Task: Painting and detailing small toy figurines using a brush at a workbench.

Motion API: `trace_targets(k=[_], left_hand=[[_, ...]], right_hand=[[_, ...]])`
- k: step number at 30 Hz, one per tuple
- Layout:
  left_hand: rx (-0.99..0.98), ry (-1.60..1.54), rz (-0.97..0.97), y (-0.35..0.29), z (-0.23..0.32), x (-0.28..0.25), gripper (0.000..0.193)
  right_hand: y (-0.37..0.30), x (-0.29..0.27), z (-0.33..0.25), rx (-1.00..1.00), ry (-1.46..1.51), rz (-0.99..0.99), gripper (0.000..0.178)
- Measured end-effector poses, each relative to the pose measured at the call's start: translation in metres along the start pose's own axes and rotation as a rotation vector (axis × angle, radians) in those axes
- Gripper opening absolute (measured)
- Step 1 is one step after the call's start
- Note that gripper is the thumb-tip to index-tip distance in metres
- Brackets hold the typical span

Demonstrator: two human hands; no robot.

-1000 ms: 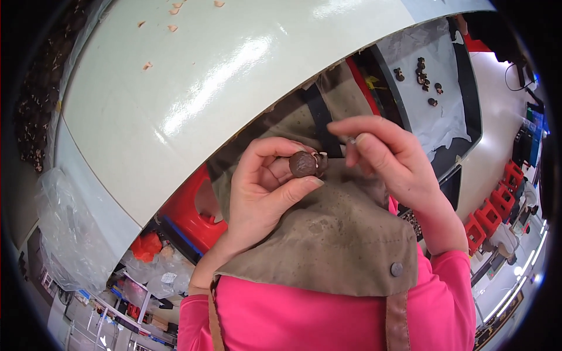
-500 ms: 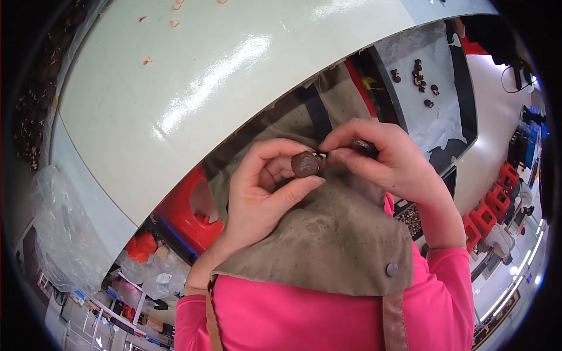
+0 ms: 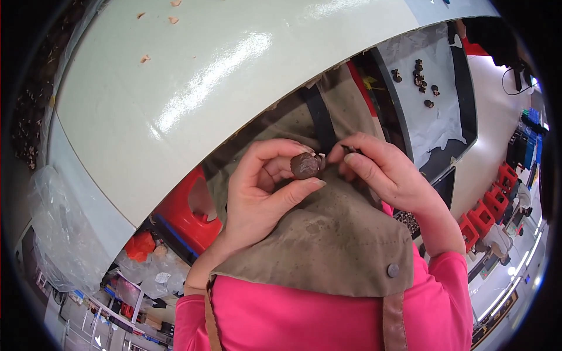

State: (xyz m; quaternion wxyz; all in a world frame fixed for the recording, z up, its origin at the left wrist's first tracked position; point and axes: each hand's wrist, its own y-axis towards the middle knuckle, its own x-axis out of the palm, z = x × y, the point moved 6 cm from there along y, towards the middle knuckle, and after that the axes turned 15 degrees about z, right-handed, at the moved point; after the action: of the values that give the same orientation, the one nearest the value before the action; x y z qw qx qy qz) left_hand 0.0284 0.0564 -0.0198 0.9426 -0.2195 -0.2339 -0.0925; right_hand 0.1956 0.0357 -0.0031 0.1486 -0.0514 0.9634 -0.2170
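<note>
Dark brown, ridged and rounded: the piece sat near the middle of the frame, in the left hand. We noted that hand's thumb below it and a bent finger above, closed on it in a firm pinch, the other fingers curled behind, perhaps as a backing. Held this way, its pale-flecked end lay bare towards the right, which we took to be the reason for the grip. Just beside that end was the right hand, thumb and forefinger drawn in on a small dark object; only a sliver showed, and we could not tell its kind. A narrow gap seemed to part the hands. Both were above the brown apron, spread over the lap, we judged, to guard the clothing and catch scraps. At the upper left, a few pale chips lay scattered on the glossy white table. At the upper right, small dark pieces rested on white paper lining a black-edged tray, set apart, perhaps, so they kept clean within arm's reach. A clear plastic bag hung by the table's edge, lower left.
</note>
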Motion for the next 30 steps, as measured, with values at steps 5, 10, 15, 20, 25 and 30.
trace_targets(k=[5,10,15,20,25,30], left_hand=[[0.018,-0.018,-0.007,-0.002,-0.002,0.0,0.041],[0.024,-0.017,-0.015,-0.002,-0.002,0.003,0.041],[0.028,-0.029,-0.01,-0.002,-0.002,0.003,0.041],[0.017,-0.03,-0.005,-0.003,0.0,0.007,0.04],[-0.035,-0.031,0.004,-0.002,0.001,0.011,0.04],[-0.022,0.006,-0.01,-0.005,0.001,0.014,0.04]], right_hand=[[-0.002,-0.012,-0.001,0.163,-0.108,-0.006,0.023],[-0.016,-0.018,0.025,0.121,-0.615,-0.151,0.036],[-0.012,-0.057,0.022,0.071,-0.743,-0.046,0.025],[-0.006,-0.045,-0.003,-0.176,-0.469,0.19,0.016],[-0.007,-0.035,-0.025,-0.285,-0.431,0.195,0.013],[-0.01,-0.025,-0.043,-0.37,-0.452,0.08,0.014]])
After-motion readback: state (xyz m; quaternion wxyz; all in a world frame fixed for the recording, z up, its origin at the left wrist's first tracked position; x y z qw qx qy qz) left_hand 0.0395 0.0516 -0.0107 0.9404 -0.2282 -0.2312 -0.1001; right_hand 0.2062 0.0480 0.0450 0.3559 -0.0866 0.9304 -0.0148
